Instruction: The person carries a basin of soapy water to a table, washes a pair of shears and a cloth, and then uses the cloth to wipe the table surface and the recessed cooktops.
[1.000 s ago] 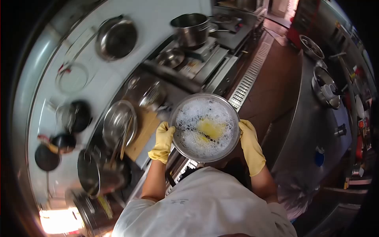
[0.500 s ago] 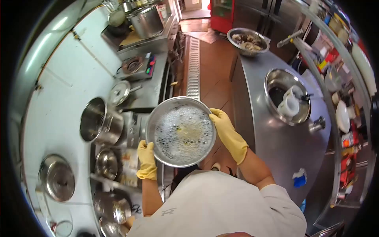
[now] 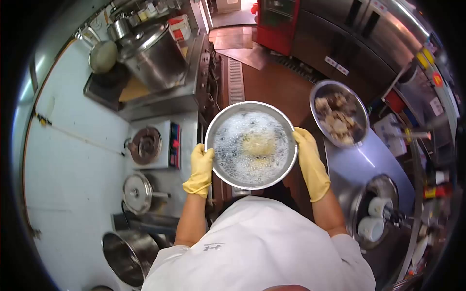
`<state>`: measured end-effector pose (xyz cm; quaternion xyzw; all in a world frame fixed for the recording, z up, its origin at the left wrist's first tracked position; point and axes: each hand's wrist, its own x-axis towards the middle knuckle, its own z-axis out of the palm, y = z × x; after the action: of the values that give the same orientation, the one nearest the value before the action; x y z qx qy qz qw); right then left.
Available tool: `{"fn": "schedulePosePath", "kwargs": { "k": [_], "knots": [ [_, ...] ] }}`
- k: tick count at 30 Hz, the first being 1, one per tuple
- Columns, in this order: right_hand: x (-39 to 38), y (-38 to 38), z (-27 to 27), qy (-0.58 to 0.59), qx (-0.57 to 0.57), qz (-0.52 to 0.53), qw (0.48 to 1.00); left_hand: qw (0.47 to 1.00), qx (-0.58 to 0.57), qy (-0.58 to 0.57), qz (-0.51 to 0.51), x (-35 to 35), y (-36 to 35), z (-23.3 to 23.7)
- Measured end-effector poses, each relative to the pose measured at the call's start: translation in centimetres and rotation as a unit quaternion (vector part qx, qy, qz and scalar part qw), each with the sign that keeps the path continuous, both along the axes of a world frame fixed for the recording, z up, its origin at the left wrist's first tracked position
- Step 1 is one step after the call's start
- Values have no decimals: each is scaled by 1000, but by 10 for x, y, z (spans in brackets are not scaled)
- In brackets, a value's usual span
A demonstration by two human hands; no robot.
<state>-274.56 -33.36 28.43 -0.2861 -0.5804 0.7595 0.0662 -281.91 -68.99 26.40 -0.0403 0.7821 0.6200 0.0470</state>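
Note:
A round metal basin [image 3: 212, 172] is held level in front of my body, over the floor. White suds and bubbles cover the liquid [image 3: 233, 138] in it, and a yellowish lump [image 3: 259, 144], perhaps a sponge, shows through the foam. My left hand [image 3: 199, 167], in a yellow rubber glove, is closed on the basin's left rim. On the opposite rim my right hand [image 3: 308, 153], gloved alike, grips with the thumb on top. The fingers under the basin are hidden.
Along the left stand a large lidded stockpot [image 3: 153, 60], an electric coil burner [image 3: 145, 145], a lidded pan [image 3: 137, 194] and a deep pot [image 3: 128, 254]. At right, a bowl of food pieces [image 3: 340, 116] and a basin with white cups [image 3: 376, 218] rest on a steel counter [image 3: 359, 157]. A floor drain [image 3: 236, 80] runs ahead.
I have moved forward along the aisle, carrying the basin. The stockpot, burner and food bowl are now nearer, and the basin with cups has dropped lower in view. Both hands keep their grip.

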Motion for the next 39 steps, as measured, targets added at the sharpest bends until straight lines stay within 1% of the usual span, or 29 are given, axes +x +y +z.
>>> {"fn": "schedulePosePath", "kwargs": {
  "k": [1, 3, 4, 6, 7, 9, 10, 11, 12, 13, 15, 16, 17, 18, 19, 20, 21, 23, 24, 27, 29, 31, 32, 33, 34, 35, 37, 38, 39],
  "knots": [
    [-41, 19, -15, 15, 10, -11, 1000, 1000, -5, 1, 1, -44, 18, 5],
    [-124, 54, -40, 38, -19, -35, 998, 1000, 1, -7, -11, -135, 44, -8],
    [-152, 53, -31, 59, -5, -39, 997, 1000, -8, -13, -11, -168, 52, -4],
    [-226, 72, -23, 81, -4, -37, 996, 1000, 29, 0, 12, -228, 83, 5],
    [-264, 82, -7, 56, 0, -18, 998, 1000, 21, -1, 23, -264, 96, -2],
    [-353, 111, -5, 57, -13, -3, 998, 995, 73, -5, 61, -341, 120, -14],
    [-399, 124, -1, 62, -17, -1, 998, 994, 81, -2, 68, -379, 132, -15],
    [-413, 125, 14, 55, -13, -2, 998, 995, 77, 10, 64, -388, 131, -7],
    [-460, 139, 13, 43, -6, 6, 999, 995, 70, 16, 74, -432, 143, -9],
    [-497, 153, 4, 36, 2, 14, 999, 994, 65, 16, 89, -463, 158, -4],
    [-595, 187, -24, 32, -9, 20, 999, 990, 90, -4, 109, -533, 192, 8],
    [-638, 200, -26, 28, -3, 46, 999, 991, 75, 0, 114, -571, 203, 3],
    [-677, 213, -32, 27, 8, 63, 998, 988, 87, -1, 130, -606, 218, -5],
    [-699, 216, -34, 34, 6, 59, 998, 985, 105, 13, 134, -628, 228, -8],
    [-746, 225, -36, 35, 4, 59, 998, 982, 124, 22, 142, -671, 241, -17],
    [-788, 234, -39, 17, 5, 71, 997, 984, 109, 20, 140, -713, 250, -38],
    [-845, 248, -59, 15, 7, 77, 997, 985, 100, 18, 139, -762, 259, -49],
    [-930, 275, -98, 57, -19, 61, 996, 988, 81, 24, 126, -850, 277, -55],
    [-962, 271, -58, 27, 21, 56, 998, 988, 82, 9, 129, -888, 285, -59],
    [-1081, 314, -79, 34, -3, 49, 998, 991, 48, 0, 121, -1009, 314, -53],
    [-1162, 330, -63, 47, -41, 36, 997, 994, 49, -7, 99, -1094, 334, -46],
    [-1250, 353, -52, 42, -26, 62, 997, 996, 30, -4, 80, -1175, 359, -41],
    [-1236, 335, -20, 50, -33, 57, 997, 994, 48, -4, 95, -1159, 340, -16],
    [-1287, 340, -17, 59, -30, 52, 996, 991, 66, -9, 116, -1204, 344, -21],
    [-1334, 348, -22, 61, -20, 79, 995, 986, 98, 28, 133, -1247, 351, -42],
    [-1370, 354, -25, 69, -10, 105, 992, 986, 95, 29, 133, -1274, 355, -56],
    [-1465, 360, -48, 110, -9, 99, 989, 982, 70, 30, 172, -1344, 363, -56],
    [-1507, 358, -57, 82, -20, 122, 989, 983, -15, 47, 177, -1378, 360, -55],
    [-1503, 367, -40, 66, -28, 137, 988, 982, -36, 61, 173, -1362, 362, -41]
  ]
}}
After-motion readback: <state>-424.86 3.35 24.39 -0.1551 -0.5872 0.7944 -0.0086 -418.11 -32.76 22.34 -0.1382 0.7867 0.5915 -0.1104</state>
